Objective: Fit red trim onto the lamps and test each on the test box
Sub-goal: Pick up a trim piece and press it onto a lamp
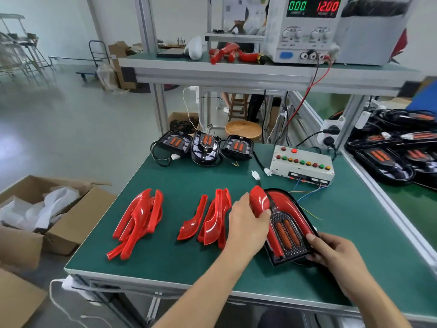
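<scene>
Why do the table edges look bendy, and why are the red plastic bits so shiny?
Head view: the wide-angle lens bows the green-topped metal-framed workbench edges and grey shelf beam; overhead light leaves white glare on the glossy red plastic trim pieces; the left-hand floor and cardboard box look soft and blurry, while the centre stays sharp.

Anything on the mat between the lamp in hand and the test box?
Nothing solid visible. The lamp, held by both the left hand and right hand, has bare mat up to the test box; only thin coloured wires and two white connectors lie there.
</scene>
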A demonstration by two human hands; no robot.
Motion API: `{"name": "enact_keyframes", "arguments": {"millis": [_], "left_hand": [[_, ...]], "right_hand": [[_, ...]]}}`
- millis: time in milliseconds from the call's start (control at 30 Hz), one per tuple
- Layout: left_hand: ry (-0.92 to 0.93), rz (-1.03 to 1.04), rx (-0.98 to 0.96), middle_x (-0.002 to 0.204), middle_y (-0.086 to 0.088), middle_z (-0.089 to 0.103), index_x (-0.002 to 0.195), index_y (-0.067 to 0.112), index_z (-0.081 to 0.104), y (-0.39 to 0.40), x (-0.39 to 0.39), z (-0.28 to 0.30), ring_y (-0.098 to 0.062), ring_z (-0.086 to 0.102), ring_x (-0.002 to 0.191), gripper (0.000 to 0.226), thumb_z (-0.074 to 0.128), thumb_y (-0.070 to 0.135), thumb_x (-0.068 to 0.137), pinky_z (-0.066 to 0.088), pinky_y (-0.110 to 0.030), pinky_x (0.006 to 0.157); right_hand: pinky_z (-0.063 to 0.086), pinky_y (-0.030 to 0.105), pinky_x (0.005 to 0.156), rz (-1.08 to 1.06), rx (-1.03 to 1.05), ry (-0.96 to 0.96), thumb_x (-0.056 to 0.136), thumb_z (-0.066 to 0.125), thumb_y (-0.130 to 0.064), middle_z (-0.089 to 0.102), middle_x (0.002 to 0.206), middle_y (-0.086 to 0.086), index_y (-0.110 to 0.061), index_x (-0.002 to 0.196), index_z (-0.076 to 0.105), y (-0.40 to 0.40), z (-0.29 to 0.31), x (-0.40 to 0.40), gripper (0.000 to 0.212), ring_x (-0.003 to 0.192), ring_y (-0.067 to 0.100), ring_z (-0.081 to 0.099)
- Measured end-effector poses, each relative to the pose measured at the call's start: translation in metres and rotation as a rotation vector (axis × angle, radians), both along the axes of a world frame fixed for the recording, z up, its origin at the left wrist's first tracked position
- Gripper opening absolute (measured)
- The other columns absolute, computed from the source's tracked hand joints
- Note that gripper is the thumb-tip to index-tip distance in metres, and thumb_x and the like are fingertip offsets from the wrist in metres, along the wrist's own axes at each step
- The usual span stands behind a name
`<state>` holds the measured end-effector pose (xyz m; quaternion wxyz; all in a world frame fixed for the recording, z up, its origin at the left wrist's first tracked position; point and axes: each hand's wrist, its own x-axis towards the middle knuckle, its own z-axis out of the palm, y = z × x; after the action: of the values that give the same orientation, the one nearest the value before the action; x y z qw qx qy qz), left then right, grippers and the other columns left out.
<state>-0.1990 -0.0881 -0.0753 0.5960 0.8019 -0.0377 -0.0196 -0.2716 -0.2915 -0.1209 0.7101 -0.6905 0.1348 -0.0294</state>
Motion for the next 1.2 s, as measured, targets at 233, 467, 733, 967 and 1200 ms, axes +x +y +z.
{"name": "enact_keyframes", "arguments": {"millis": [233,467,733,967,1200], "left_hand": [[-0.153,0.041,0.327,0.132,-0.002,0.063,0.158,0.018,0.033,-0.003,-0.006,-0.003,-0.022,0.054,0.126,0.073,0.065,0.040,0.097,0.043,-0.039,0.109],[-0.441,0.095,0.475,0.132,0.001,0.055,0.152,0.016,0.043,-0.003,-0.016,-0.020,-0.020,0.041,0.122,0.061,0.051,0.048,0.101,0.039,-0.035,0.107],[-0.192,-0.045,0.131,0.146,0.008,0.034,0.155,0.036,0.034,0.007,-0.009,-0.033,-0.010,0.039,0.138,0.065,0.056,0.055,0.097,0.038,-0.037,0.117],[0.369,-0.248,-0.585,0.120,-0.005,0.074,0.142,0.040,0.040,0.011,-0.001,-0.026,-0.022,0.071,0.113,0.075,0.082,0.041,0.080,0.055,-0.051,0.100],[0.207,-0.295,-0.486,0.118,-0.003,0.075,0.142,0.043,0.039,0.018,0.007,-0.027,-0.023,0.073,0.109,0.083,0.087,0.047,0.074,0.062,-0.050,0.087]], "right_hand": [[0.060,0.022,0.070,0.019,0.044,-0.038,0.097,0.064,-0.012,0.079,0.098,0.016,-0.013,0.096,0.082,0.005,0.000,-0.001,0.018,0.082,0.017,0.074],[0.060,0.022,0.069,-0.021,0.085,-0.047,0.099,0.062,-0.012,0.078,0.100,0.020,-0.001,0.103,0.078,0.003,-0.007,0.001,0.020,0.081,0.017,0.072],[0.061,0.022,0.069,-0.030,0.101,-0.041,0.096,0.064,-0.015,0.078,0.101,0.019,-0.005,0.098,0.080,0.002,-0.008,0.002,0.020,0.083,0.017,0.074],[0.060,0.044,0.091,0.010,0.088,-0.052,0.089,0.067,-0.029,0.077,0.107,0.020,-0.008,0.107,0.079,0.006,0.001,-0.001,0.030,0.097,0.034,0.072],[0.059,0.030,0.074,0.022,0.029,-0.047,0.087,0.067,-0.039,0.079,0.102,0.014,-0.020,0.107,0.080,0.009,0.013,-0.003,0.030,0.084,0.018,0.070]]}}
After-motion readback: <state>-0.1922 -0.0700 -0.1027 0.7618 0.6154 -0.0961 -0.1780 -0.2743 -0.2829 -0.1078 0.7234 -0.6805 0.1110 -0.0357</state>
